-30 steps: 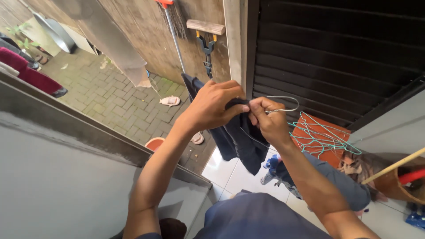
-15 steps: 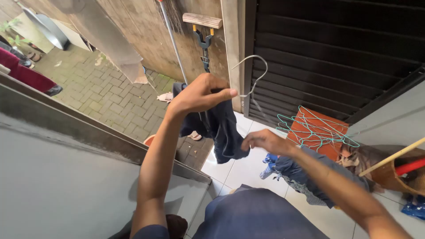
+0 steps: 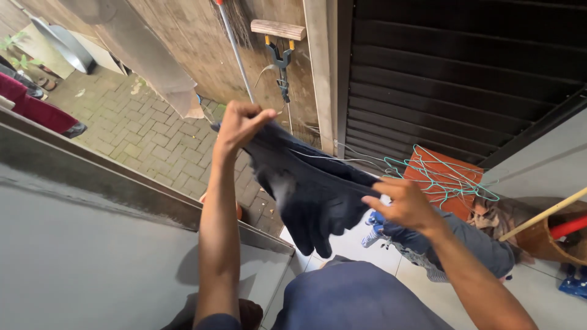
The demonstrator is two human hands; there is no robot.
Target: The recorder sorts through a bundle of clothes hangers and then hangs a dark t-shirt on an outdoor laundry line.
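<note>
My left hand (image 3: 239, 125) is raised and grips the top edge of a dark navy garment (image 3: 309, 189) that hangs on a thin wire hanger (image 3: 333, 159). My right hand (image 3: 400, 201) pinches the garment's lower right edge and spreads it out. The cloth stretches between both hands, with its bottom drooping toward my lap. Only a short piece of the hanger wire shows along the fabric.
A grey ledge wall (image 3: 92, 220) runs along the left. Teal wire hangers (image 3: 440, 174) lie on an orange crate (image 3: 449, 183), with a pile of clothes (image 3: 471, 244) beside it. A squeegee (image 3: 278, 43) leans on the wall by a dark shutter (image 3: 465, 73). A paved yard (image 3: 140, 134) lies below.
My left hand lifted the garment higher. My right hand let go of the hanger hook, dropped, then came back to pinch the garment's lower edge and pull it open.
</note>
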